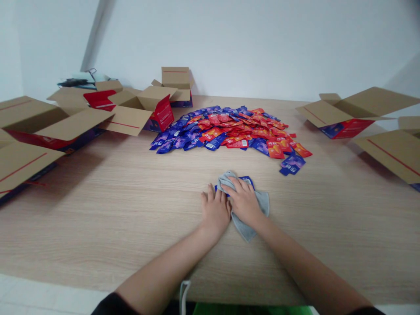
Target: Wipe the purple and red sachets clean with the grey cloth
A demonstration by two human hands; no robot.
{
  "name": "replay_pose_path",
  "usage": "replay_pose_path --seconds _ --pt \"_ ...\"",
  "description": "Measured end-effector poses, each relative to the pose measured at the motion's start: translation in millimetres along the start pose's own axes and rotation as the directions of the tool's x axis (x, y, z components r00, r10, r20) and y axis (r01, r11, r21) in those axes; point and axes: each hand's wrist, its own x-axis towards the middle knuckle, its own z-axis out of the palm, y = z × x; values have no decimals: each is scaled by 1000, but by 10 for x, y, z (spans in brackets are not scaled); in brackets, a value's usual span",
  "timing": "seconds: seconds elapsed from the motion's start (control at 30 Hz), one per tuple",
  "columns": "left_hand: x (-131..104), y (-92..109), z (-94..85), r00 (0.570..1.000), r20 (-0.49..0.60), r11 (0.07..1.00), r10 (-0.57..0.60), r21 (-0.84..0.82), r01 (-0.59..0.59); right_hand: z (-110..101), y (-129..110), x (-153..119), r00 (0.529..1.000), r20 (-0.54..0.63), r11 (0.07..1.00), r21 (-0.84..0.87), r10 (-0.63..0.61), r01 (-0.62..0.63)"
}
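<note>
Stretching under everything, the wood-grained table (111, 210) is bearing, at twelve o'clock from the hands, a wide heap of packets (226, 127), blue ones and red ones mixing. Open cardboard boxes (87, 118) are standing at ten to eleven o'clock, and more boxes (348, 129) with raised flaps at two to three.

Both bare forearms are emerging from dark sleeves and converging low over the table, the left one slanting in from between seven and eight o'clock, the right one from between four and five. The left hand (215, 214) is lying palm down and unclenched, its fingers spreading toward twelve o'clock, their tips resting at the near left side of the covered packet; whether they are pinning it, I cannot tell. The right hand (244, 203) is pointing its fingers toward eleven o'clock and holding a grey cloth (245, 229), pressing it down from above.

That soft cloth is bunching ahead of the fingertips and trailing loosely toward five o'clock past the wrist. Beneath it, flat on the table, a single blue packet (247, 180) is showing only its edges: a corner at ten o'clock and a larger piece at one o'clock, where a pale printed patch is peeping out.
</note>
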Motion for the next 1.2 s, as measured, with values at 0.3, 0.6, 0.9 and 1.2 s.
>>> replay_pose_path --seconds 0.3,0.6,0.9,1.2 --pt "-11 -7 25 999 -31 1000 -13 -25 13 -132 339 -263 976 11 964 -161 218 -213" --pt "1 -29 65 999 -40 999 -8 -49 6 -312 806 -331 945 90 944 -135 313 -300" --pt "-5 -45 24 999 -35 999 14 -36 -16 -343 521 -7 993 -30 977 187 110 -103" --pt "-12 -62 40 998 -50 999 31 -24 -32 -170 224 -134 996 38 992 88 82 -85"
